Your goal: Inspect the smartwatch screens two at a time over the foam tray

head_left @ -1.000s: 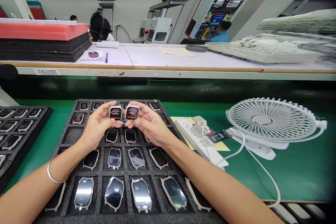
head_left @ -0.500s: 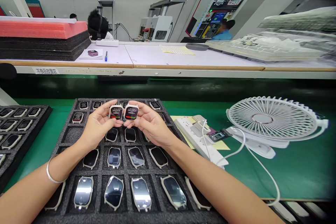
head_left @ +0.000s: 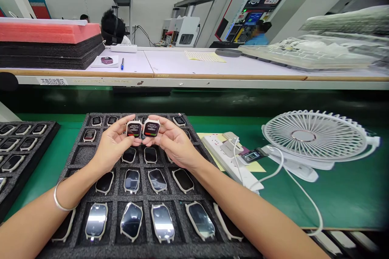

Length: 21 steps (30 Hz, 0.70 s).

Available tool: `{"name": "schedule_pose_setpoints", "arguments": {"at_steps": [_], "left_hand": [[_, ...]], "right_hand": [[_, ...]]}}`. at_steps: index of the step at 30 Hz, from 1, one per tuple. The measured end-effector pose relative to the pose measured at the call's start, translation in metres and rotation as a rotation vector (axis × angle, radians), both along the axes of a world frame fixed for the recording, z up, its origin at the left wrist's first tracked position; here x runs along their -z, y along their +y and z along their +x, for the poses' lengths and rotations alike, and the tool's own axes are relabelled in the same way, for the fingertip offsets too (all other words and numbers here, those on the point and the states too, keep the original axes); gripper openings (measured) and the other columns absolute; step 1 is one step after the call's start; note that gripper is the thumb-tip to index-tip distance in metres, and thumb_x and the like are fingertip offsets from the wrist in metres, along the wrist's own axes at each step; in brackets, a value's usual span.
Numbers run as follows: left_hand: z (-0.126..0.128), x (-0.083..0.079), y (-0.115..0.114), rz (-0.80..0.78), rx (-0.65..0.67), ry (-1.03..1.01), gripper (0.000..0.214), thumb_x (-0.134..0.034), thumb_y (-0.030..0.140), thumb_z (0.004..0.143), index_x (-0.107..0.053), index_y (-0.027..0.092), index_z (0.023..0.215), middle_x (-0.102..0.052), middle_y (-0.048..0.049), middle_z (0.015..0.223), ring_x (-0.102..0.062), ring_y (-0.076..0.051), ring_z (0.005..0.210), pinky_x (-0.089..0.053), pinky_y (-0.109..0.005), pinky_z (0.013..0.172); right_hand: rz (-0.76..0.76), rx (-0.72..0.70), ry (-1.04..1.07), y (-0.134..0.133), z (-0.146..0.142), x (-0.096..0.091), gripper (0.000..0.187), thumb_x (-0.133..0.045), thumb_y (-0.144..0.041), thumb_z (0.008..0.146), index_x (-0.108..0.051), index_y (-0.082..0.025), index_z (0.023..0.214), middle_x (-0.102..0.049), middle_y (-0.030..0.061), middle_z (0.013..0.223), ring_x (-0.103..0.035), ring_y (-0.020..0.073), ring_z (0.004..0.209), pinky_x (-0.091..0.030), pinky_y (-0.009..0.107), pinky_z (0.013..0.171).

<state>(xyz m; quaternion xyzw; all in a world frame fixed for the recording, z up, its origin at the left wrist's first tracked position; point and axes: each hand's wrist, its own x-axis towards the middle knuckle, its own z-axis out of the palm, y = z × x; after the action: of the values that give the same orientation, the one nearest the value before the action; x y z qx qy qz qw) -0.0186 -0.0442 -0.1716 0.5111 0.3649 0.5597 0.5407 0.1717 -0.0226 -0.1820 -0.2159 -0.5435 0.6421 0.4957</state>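
My left hand [head_left: 117, 143] pinches a smartwatch body [head_left: 133, 128] by its edges, its lit screen facing me. In my right hand [head_left: 172, 139] is a second smartwatch body [head_left: 151, 128], also lit, with text and a red and green band low on the screen. The two watches are side by side, a narrow gap between them. Both hands are raised over a dark foam tray [head_left: 114, 208]. Strapless watch cases fill many of its pockets, among them a reflective one [head_left: 163, 222] at the front. One pocket [head_left: 84, 155] left of my left wrist holds no watch.
Another foam tray [head_left: 45, 151] of watches lies at the left. To the right are a white power strip [head_left: 226, 158] with cables and a white fan [head_left: 316, 137]. A raised shelf [head_left: 182, 66] runs across the back, bearing red and black foam [head_left: 48, 34]. Two people sit beyond.
Both hands still hold the two watches in nearly the same place. The whole view has shifted very slightly.
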Motion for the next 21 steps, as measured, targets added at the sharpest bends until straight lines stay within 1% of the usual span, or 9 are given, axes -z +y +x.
{"name": "schedule_pose_setpoints", "arguments": {"at_steps": [4,8,15,19,21], "left_hand": [[0.0004,0.0015,0.0015,0.012,-0.003,0.008,0.056,-0.076,0.017,0.072,-0.060,0.020,0.127,-0.071,-0.0050,0.110,-0.072,-0.013,0.073,-0.063,-0.032,0.079],[0.0015,0.0017,0.0019,0.028,-0.029,0.011,0.056,-0.076,0.014,0.069,-0.061,0.019,0.123,-0.070,-0.0028,0.103,-0.070,-0.011,0.069,-0.062,-0.029,0.074],[0.0039,-0.0002,0.0011,0.035,-0.043,0.006,0.052,-0.076,0.014,0.069,-0.060,0.019,0.118,-0.070,-0.0013,0.097,-0.070,-0.011,0.068,-0.062,-0.027,0.071],[0.0047,0.0002,0.0022,0.033,-0.045,0.001,0.049,-0.077,0.014,0.069,-0.062,0.018,0.116,-0.070,-0.0007,0.094,-0.070,-0.010,0.064,-0.062,-0.025,0.066],[0.0044,0.0003,0.0019,0.025,-0.037,-0.001,0.050,-0.078,0.014,0.070,-0.062,0.018,0.117,-0.071,-0.0011,0.095,-0.071,-0.011,0.065,-0.062,-0.025,0.067]], "right_hand": [[0.032,-0.016,0.006,0.0021,0.0002,0.0041,0.045,-0.074,-0.021,0.082,-0.061,-0.028,0.124,-0.068,0.0026,0.105,-0.071,0.0152,0.081,-0.059,0.036,0.082],[0.062,-0.030,0.011,0.0038,-0.0005,0.0072,0.046,-0.075,-0.023,0.082,-0.059,-0.026,0.125,-0.068,0.0027,0.103,-0.071,0.0150,0.080,-0.060,0.034,0.080],[0.067,-0.013,-0.006,0.0030,-0.0020,0.0059,0.046,-0.075,-0.024,0.082,-0.058,-0.026,0.125,-0.068,0.0020,0.101,-0.071,0.0150,0.079,-0.059,0.033,0.078],[0.044,0.002,-0.005,0.0025,-0.0026,0.0047,0.045,-0.075,-0.022,0.081,-0.059,-0.025,0.123,-0.068,0.0007,0.095,-0.070,0.0137,0.075,-0.058,0.030,0.073],[0.033,0.008,-0.001,0.0022,-0.0030,0.0037,0.045,-0.075,-0.020,0.080,-0.059,-0.025,0.121,-0.068,0.0001,0.094,-0.069,0.0129,0.073,-0.057,0.029,0.071]]}}
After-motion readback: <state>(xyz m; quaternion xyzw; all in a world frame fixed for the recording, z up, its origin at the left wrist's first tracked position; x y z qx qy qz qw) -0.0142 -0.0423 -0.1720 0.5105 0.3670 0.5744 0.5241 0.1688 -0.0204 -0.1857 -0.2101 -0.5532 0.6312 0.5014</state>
